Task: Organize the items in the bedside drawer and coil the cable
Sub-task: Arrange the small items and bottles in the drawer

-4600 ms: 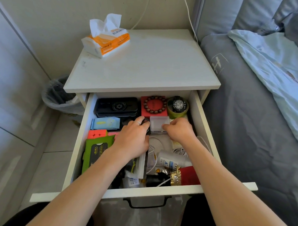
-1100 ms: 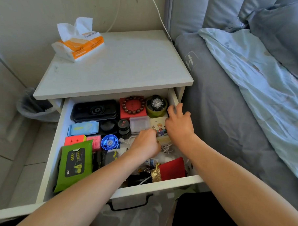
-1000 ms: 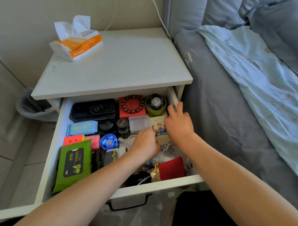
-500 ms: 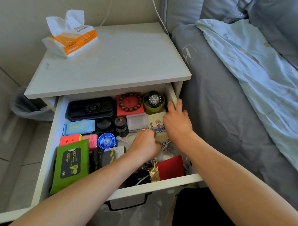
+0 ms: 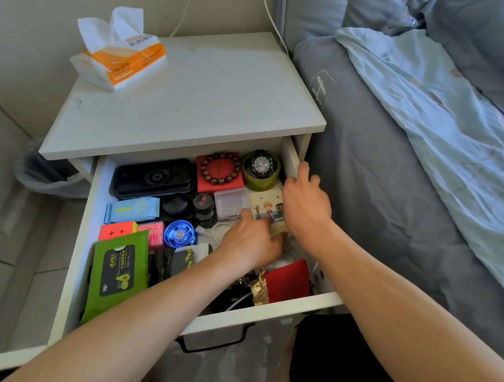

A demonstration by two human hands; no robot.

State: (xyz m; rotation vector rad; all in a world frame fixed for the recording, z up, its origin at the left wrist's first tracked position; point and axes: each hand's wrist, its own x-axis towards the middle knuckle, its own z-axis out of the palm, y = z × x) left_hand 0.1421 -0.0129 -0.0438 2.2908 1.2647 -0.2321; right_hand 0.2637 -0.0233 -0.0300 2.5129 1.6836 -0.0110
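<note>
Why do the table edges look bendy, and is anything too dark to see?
Head view: the wide lens bows the nightstand top and drawer front; soft daylight, no harsh glare; the front of the drawer under the left hand lies in shadow, so things there are hard to make out.

Matt white laminate drawer [image 5: 77, 258] holding a glossy green plastic wipes pack [image 5: 117, 274], shiny blue metal spinner [image 5: 180, 234], dark polished wooden bead bracelet [image 5: 220, 168], translucent plastic box [image 5: 231, 203], red velvety cloth pouch [image 5: 288, 280] with crinkled gold foil [image 5: 260, 291].
</note>
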